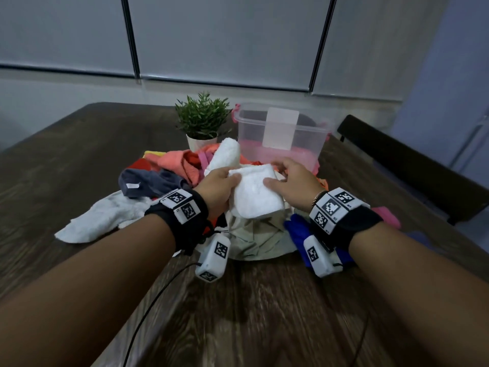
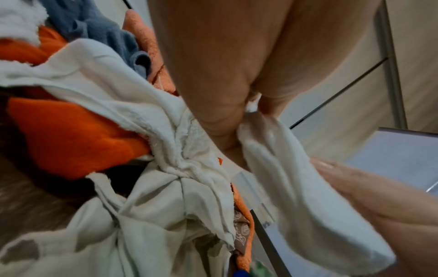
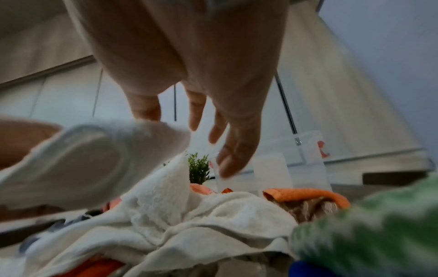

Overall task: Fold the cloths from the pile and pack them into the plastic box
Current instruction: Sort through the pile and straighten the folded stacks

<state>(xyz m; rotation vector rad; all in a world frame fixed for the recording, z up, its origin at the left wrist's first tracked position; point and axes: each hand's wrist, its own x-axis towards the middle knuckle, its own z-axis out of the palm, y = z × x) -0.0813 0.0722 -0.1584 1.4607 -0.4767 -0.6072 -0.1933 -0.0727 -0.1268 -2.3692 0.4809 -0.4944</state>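
Big dark wood-grain table (image 1: 79, 160) takes up most of the head view, with a black chair (image 1: 412, 165) along its right edge. At the far side sits the clear plastic box (image 1: 280, 133), lid off, something pink lying in its bottom, and a small potted plant (image 1: 202, 120) just left of it. In front of the box is the pile of cloths (image 1: 185, 165), all jumbled: orange, grey-blue, white, beige, a blue one near the right wrist.

Held above the pile is a folded white towel (image 1: 255, 192). The left hand (image 1: 218, 185) has it gripped at its left edge, thumb on top and fingers curled underneath. The right hand (image 1: 295, 181) sits on the towel's right side with the thumb pressed on top; its fingers (image 3: 233, 150) look mostly straight and spread past the towel's edge, not wrapped around it. Both wrists wear black bands with marker tags.
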